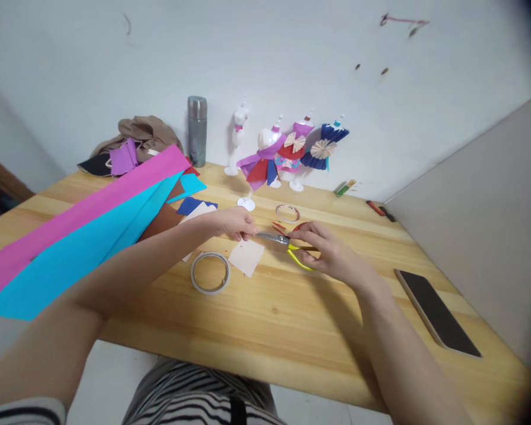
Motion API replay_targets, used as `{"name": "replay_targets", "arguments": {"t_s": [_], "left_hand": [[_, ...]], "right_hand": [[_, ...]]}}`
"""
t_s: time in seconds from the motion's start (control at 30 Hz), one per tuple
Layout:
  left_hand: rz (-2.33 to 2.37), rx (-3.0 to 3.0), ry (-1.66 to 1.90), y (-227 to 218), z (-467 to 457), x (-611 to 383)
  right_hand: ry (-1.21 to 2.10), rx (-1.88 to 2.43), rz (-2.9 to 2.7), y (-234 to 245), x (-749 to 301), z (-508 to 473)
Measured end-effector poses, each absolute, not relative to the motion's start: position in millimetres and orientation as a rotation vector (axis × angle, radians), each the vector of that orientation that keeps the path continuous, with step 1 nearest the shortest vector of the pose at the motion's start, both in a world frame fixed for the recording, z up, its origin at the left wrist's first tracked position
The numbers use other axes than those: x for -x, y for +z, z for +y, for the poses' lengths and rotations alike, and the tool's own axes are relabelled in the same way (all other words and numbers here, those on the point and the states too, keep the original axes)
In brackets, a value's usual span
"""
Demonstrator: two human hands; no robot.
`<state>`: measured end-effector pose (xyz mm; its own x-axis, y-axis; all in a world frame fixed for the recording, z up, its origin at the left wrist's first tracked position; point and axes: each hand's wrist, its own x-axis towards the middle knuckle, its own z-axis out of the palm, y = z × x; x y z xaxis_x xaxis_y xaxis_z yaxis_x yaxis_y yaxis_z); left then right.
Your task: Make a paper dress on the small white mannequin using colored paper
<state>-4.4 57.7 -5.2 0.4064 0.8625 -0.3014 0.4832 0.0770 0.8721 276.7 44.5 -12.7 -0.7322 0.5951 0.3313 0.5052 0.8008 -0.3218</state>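
My right hand [331, 251] is closed round the yellow handles of a pair of scissors [287, 243], blades pointing left. My left hand [234, 223] is pinched closed right at the blade tips, holding something small I cannot make out. Just below the blades a pale pink paper piece [246, 257] lies on the wooden table [292, 319]. A roll of tape [210, 273] lies flat beside that paper, under my left wrist. Small red scraps [278, 226] sit just behind the scissors.
Long pink [84, 215] and cyan paper sheets [84, 251] cover the table's left. Paper-dressed figurines [287, 150] and a steel flask [197, 131] stand by the wall. A phone [438, 311] lies at right, a smaller tape ring [287, 212] behind the scissors, and a cloth heap [137, 141] at back left.
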Motion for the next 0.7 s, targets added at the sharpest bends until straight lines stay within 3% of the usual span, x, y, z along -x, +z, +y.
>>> {"name": "replay_targets", "arguments": {"t_s": [0.1,0.33,0.7], "left_hand": [[1.321,-1.590,0.495,-6,66,18],[1.485,-1.612,0.572,-18,67,25],[1.677,-2.092,0.511,-40,86,15]], "right_hand": [[0.260,0.931,-2.463,-13,-297,56],[0.220,1.683,-2.073,-41,-370,101],[0.353,1.886,-2.091,-65,-364,109]]}}
